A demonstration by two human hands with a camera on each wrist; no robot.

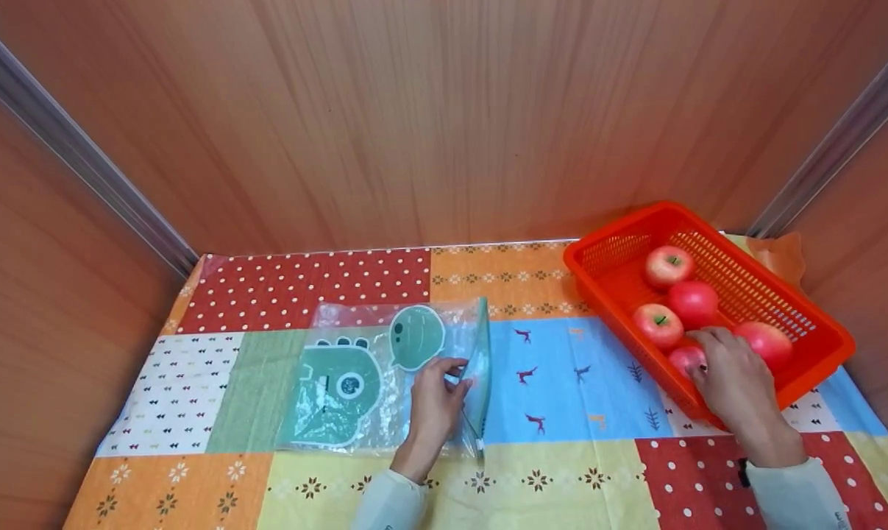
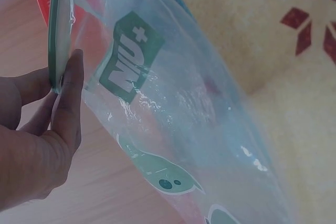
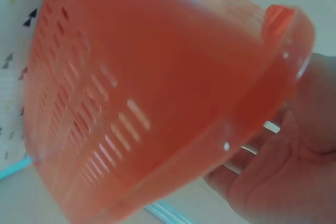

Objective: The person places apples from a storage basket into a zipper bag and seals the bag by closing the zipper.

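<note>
A clear zip bag (image 1: 396,401) with green dinosaur prints lies on the patchwork cloth. My left hand (image 1: 435,401) pinches its green zip edge at the right side; in the left wrist view, the fingers (image 2: 68,98) hold that edge and lift it up. Over the orange-red basket (image 1: 613,313), my right hand (image 1: 734,375) reaches in and grips an apple (image 1: 685,361) near the front left wall. The basket wall (image 3: 157,77) hides the fingertips and the apple in the right wrist view.
Other red apples lie in the basket, among them an apple (image 1: 669,266) at the back and an apple (image 1: 764,344) right of my hand. Wood-grain panels (image 1: 414,125) stand behind and at both sides. The patchwork cloth (image 1: 554,383) lies between bag and basket.
</note>
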